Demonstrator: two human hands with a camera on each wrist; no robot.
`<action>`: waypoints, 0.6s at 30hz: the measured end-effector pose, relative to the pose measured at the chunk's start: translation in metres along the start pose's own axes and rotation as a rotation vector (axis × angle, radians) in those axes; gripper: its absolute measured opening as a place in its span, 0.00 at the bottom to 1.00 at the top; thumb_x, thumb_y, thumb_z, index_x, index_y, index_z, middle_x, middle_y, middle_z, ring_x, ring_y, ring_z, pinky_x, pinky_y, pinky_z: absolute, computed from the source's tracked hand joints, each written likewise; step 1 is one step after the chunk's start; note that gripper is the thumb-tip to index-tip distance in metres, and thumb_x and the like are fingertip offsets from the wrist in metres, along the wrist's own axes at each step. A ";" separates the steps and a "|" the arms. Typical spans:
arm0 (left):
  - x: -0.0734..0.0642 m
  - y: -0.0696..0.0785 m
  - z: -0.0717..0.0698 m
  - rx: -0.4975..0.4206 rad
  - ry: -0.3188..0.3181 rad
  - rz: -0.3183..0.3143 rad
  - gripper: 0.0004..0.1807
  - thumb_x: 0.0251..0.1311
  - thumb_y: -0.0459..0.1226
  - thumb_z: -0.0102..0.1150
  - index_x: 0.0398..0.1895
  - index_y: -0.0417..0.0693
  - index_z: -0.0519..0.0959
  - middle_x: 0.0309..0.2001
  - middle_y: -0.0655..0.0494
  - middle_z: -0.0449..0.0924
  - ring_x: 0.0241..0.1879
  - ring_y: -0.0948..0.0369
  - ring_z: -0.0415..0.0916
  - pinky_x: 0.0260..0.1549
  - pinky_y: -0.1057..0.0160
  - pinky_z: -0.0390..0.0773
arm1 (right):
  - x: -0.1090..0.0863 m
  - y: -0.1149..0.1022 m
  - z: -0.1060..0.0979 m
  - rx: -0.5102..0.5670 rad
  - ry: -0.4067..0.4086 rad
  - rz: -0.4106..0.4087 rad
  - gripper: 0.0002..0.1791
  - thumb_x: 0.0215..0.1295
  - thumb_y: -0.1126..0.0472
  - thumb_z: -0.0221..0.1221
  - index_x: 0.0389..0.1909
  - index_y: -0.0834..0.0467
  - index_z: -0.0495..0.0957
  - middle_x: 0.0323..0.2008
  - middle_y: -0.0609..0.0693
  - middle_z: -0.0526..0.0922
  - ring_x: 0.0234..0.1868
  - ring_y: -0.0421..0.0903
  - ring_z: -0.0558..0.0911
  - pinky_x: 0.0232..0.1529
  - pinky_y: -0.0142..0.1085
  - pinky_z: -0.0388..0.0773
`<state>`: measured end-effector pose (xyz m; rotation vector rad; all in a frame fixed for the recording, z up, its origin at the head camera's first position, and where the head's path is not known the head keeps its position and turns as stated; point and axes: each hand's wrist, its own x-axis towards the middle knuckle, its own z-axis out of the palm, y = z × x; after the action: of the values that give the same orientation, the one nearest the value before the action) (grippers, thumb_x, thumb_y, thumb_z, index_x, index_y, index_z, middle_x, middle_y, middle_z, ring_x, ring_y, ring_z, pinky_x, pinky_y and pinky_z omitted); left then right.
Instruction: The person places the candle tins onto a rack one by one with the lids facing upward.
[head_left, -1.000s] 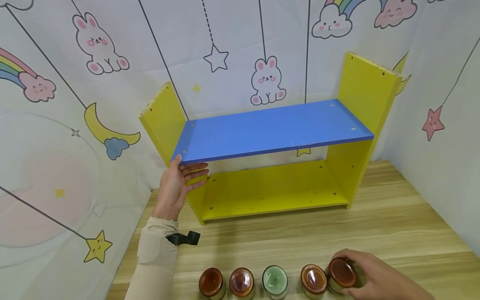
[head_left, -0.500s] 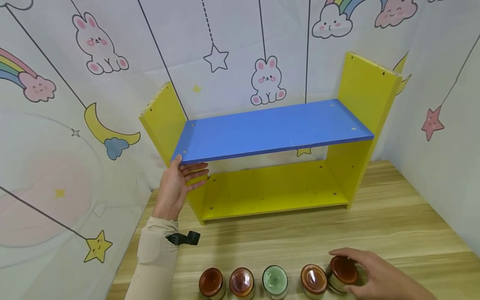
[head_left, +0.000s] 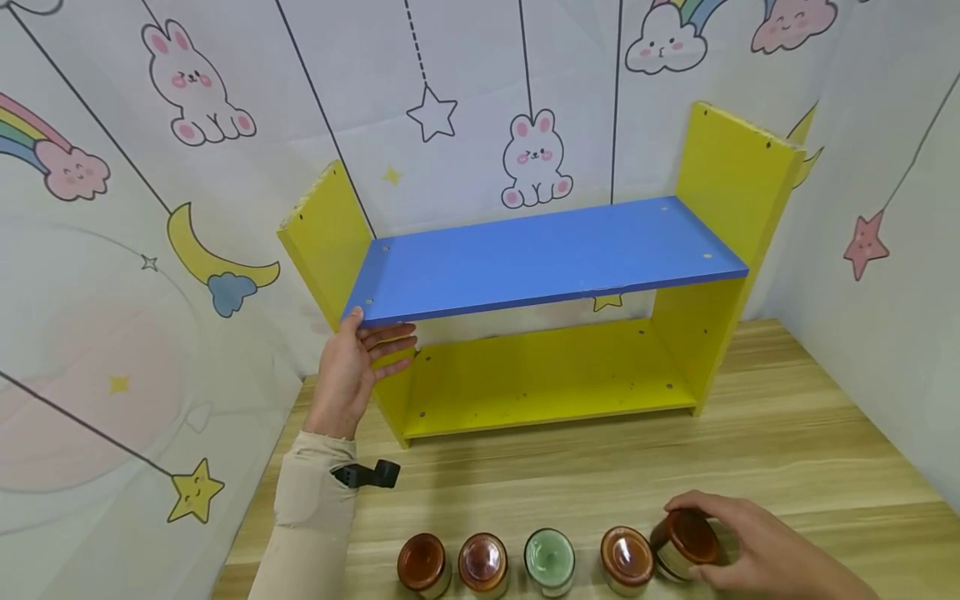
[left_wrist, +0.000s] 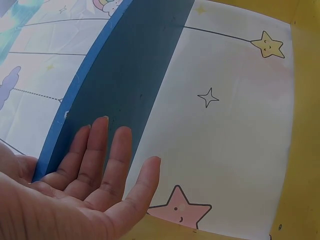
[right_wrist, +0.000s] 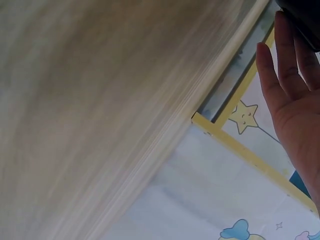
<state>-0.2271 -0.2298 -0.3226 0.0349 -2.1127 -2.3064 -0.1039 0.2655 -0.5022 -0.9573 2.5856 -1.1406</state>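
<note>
Left hand (head_left: 347, 371): thumb above, fingers below the left front corner of a flat blue board (head_left: 551, 258) between upright yellow panels (head_left: 731, 179). Right hand (head_left: 761, 546): holding a tilted, round, brown-topped jar (head_left: 688, 540) just beside a row including one green-topped glass jar (head_left: 550, 560).

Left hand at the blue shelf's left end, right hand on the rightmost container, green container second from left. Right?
One slip: the green container is third from left, the middle of five, per the head view. The rest stands: left hand at the blue shelf's left end, right hand on the rightmost container.
</note>
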 end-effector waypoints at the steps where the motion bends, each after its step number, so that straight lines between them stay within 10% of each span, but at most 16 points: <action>1: 0.000 0.000 0.000 0.001 0.000 0.003 0.33 0.81 0.56 0.28 0.71 0.42 0.67 0.50 0.53 0.86 0.52 0.55 0.84 0.55 0.50 0.79 | 0.000 0.000 0.000 0.008 0.000 0.001 0.30 0.61 0.50 0.72 0.63 0.48 0.74 0.52 0.37 0.82 0.44 0.33 0.80 0.40 0.30 0.81; 18: 0.000 0.000 0.000 0.000 0.001 0.002 0.33 0.81 0.56 0.29 0.72 0.42 0.66 0.50 0.53 0.86 0.52 0.55 0.84 0.54 0.51 0.80 | -0.002 0.004 -0.004 0.039 0.038 0.029 0.29 0.61 0.50 0.72 0.61 0.47 0.72 0.51 0.37 0.83 0.54 0.34 0.81 0.48 0.30 0.81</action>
<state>-0.2276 -0.2300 -0.3229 0.0341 -2.1119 -2.3044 -0.1062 0.2708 -0.5031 -0.8949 2.5875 -1.2092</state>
